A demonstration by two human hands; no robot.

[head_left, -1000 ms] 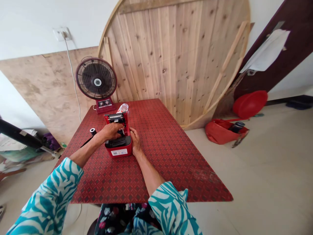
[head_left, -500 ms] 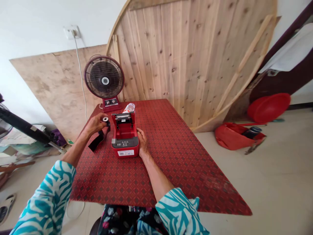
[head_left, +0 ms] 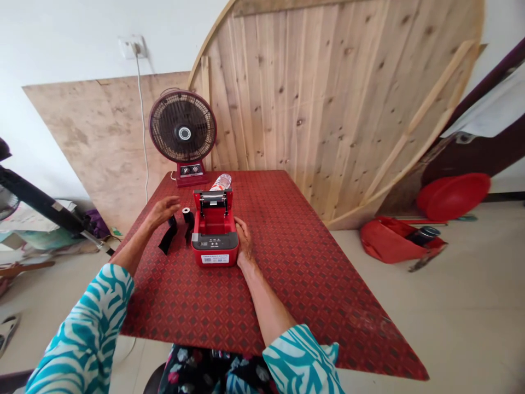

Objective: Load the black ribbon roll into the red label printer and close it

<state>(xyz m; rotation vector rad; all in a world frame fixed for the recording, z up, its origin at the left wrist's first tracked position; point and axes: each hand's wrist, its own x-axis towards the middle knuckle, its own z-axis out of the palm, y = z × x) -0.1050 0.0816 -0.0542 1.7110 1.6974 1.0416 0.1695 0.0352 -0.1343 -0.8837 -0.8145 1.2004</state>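
A small red label printer (head_left: 215, 256) stands on the table with its lid raised, its inner bay exposed and a grey button panel at the front. My right hand (head_left: 244, 241) is closed against its right side, fingers running toward the back. To the left, my left hand (head_left: 163, 211) hovers with fingers stretched out and nothing in them. Just right of those fingers a black ribbon roll (head_left: 188, 221) with a white core end stands upright, its strip trailing down. A second black strip (head_left: 167, 239) lies below my left hand, its upper end partly hidden.
Behind the printer lies a clear plastic bottle (head_left: 222, 181). A dark red fan (head_left: 184, 134) stands at the table's back left corner. The table (head_left: 295, 262) has a red patterned top. A red bag (head_left: 383, 241) and a red basin (head_left: 453, 197) are on the floor at right.
My left hand has let go of the ribbon roll, which now stands on the table, and has opened. My right hand stays at the printer. The view has shifted slightly.
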